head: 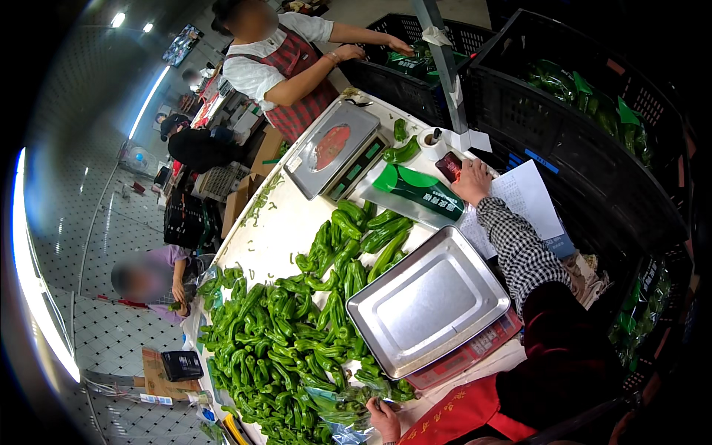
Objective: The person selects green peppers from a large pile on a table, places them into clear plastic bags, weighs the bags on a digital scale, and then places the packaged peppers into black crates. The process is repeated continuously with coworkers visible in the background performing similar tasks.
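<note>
My left hand [384,421] is at the bottom, its fingers on a clear plastic bag [347,401] with green peppers in it. At the table's far right side, my right hand [473,181] grasps the near end of a small glossy dark red object [449,166]; its exact kind is unclear. Between my hands stands a red electronic scale [473,350] with a bare metal tray [425,303] on top. A large heap of green peppers [278,339] spreads over the white table [267,236]. Green-printed flat plastic packaging [420,192] lies beside my right hand.
Across the table, a co-worker in a checked apron [297,61] reaches into a black crate [389,83]. Another person [172,278] sits at the left edge. A second scale [339,147], a tape roll [433,142], a metal post [445,67], papers [528,194] and a large black crate [556,128] are around.
</note>
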Motion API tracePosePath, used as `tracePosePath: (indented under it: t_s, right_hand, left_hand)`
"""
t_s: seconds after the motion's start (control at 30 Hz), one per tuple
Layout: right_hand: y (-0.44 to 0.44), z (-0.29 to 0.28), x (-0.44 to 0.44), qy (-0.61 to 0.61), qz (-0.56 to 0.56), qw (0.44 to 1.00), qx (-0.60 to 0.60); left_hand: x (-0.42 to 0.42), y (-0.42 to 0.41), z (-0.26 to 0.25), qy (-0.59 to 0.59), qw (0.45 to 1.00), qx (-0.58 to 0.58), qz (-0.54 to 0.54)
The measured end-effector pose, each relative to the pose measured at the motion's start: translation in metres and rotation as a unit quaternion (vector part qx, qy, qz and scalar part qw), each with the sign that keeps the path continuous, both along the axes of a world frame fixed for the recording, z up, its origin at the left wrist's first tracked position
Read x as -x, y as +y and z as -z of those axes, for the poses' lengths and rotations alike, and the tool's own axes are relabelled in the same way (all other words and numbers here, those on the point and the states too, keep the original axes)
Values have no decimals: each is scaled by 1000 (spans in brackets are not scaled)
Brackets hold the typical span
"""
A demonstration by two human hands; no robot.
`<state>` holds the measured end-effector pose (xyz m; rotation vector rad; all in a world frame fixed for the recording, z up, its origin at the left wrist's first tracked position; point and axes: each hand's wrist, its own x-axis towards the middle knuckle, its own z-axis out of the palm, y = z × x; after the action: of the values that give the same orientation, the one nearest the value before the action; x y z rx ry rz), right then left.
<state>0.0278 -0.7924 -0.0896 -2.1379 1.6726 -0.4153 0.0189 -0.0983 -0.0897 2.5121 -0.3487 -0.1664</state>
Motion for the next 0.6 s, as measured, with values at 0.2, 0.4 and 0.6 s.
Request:
tracePosePath:
  t_s: [0.2, 0.4, 0.6]
  right_hand:
    - [1, 2, 1, 5, 0, 1000, 4]
    - [2, -1, 1, 20, -17, 1000, -2]
    - [-30, -3, 22, 2, -82, 996, -39]
  left_hand:
    - [2, -2, -5, 9, 1000, 0, -4]
    - [5, 6, 0, -22, 1000, -18, 12]
    - [-3, 24, 26, 28, 1000, -1, -3]
